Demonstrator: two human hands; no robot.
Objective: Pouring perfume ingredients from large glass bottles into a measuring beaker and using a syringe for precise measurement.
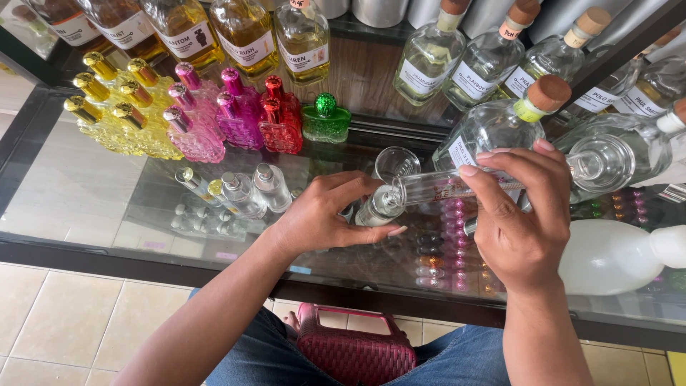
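Observation:
My right hand [520,221] grips a clear glass measuring cylinder [437,187], tipped on its side with its lip toward the left. My left hand [330,216] holds a small clear bottle [376,208] on the glass counter, right under the cylinder's lip. A small glass funnel or beaker [395,164] stands just behind the small bottle. The cylinder's base [602,162] shows past my right fingers.
Yellow [120,107], pink [214,118], red [280,114] and green [326,118] perfume bottles stand at the back left. Three small clear spray bottles [243,190] sit left of my hand. Large corked bottles [493,121] crowd the right; a white plastic bottle [614,256] lies on its side.

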